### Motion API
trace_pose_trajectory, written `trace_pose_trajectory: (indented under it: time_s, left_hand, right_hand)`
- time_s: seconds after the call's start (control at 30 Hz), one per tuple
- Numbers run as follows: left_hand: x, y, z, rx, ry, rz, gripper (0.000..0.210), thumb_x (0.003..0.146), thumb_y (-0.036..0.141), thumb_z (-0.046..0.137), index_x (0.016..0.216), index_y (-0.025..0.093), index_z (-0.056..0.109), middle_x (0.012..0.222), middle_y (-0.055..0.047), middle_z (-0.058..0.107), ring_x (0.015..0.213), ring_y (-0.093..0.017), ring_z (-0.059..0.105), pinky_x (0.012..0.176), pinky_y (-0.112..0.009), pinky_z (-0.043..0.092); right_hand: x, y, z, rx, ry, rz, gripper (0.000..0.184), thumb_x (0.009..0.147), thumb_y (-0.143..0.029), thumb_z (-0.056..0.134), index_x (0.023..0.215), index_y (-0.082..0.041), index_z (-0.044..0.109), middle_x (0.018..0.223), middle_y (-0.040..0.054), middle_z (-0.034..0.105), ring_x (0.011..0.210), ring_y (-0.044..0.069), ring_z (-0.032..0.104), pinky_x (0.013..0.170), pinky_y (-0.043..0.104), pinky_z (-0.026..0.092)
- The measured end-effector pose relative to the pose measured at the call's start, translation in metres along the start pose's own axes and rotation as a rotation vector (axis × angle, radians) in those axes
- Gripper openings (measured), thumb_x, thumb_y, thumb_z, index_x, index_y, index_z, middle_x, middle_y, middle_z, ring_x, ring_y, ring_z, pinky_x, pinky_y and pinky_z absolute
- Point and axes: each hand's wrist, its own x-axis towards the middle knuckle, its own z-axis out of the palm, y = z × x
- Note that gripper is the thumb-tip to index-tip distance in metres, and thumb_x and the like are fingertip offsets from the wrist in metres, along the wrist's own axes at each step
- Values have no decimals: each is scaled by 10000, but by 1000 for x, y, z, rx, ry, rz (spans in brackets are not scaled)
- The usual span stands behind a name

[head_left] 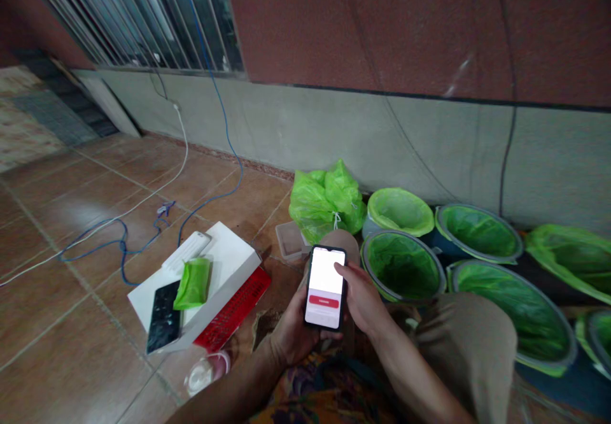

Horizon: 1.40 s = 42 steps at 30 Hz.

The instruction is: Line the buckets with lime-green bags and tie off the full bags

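Observation:
A smartphone (325, 287) with a lit screen, white above and with a red button lower down, is held upright between my two hands. My left hand (292, 328) is wrapped round its left side and lower back, fingertips showing below the bottom edge. At the right edge, my right hand (361, 296) grips the phone with its thumb over the upper right of the screen. Its other fingers are mostly hidden. Behind the phone are my knee and a knotted green plastic bag (327, 201).
Several bins with green liners, including a near one (403, 265), stand at the right by the wall. At left, a white box (229, 252) carries a dark tablet-like slab (165, 316) and green packet (193, 282). A blue cable (224, 115) crosses the tiled floor.

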Motion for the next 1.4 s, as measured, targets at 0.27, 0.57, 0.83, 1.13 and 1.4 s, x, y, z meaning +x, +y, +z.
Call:
trace_pose_trajectory:
  time_s: [0.27, 0.57, 0.83, 1.13, 1.4]
  left_hand:
    - [-2, -2, 6, 57, 62, 52, 466, 929, 489, 465, 1220, 173, 645, 1107, -129, 703, 946, -257, 651, 651, -322, 563]
    - [-1, -7, 4, 93, 115, 83, 488, 931, 506, 445, 1218, 168, 648, 1094, -130, 703, 925, -250, 632, 661, -324, 541]
    - [1, -6, -2, 44, 60, 47, 469, 929, 493, 462, 1208, 167, 653, 1094, -127, 709, 914, -244, 646, 702, -342, 538]
    - [0, -3, -3, 70, 61, -6, 482, 926, 501, 453, 1203, 166, 662, 1066, -130, 707, 914, -249, 634, 734, -374, 527]
    - [-2, 0, 0, 34, 17, -26, 483, 940, 512, 424, 1202, 181, 658, 1076, -124, 703, 926, -255, 634, 738, -405, 535]
  right_hand:
    - [1, -1, 12, -65, 101, -29, 397, 560, -384, 826, 845, -168, 655, 645, 0, 706, 556, 176, 647, 524, 268, 484]
    - [0, -2, 18, -47, 129, -23, 429, 534, -392, 834, 836, -162, 635, 616, 0, 691, 524, 176, 639, 501, 277, 491]
    - [0, 0, 14, -5, 93, -27, 398, 565, -362, 821, 860, -163, 643, 634, 0, 705, 537, 177, 649, 518, 276, 495]
    - [1, 2, 9, 4, 61, -31, 362, 593, -344, 808, 868, -169, 650, 663, 4, 720, 564, 183, 660, 550, 286, 505]
    - [0, 1, 8, -1, 59, -29, 348, 577, -326, 808, 848, -170, 656, 670, 3, 725, 561, 169, 652, 551, 271, 493]
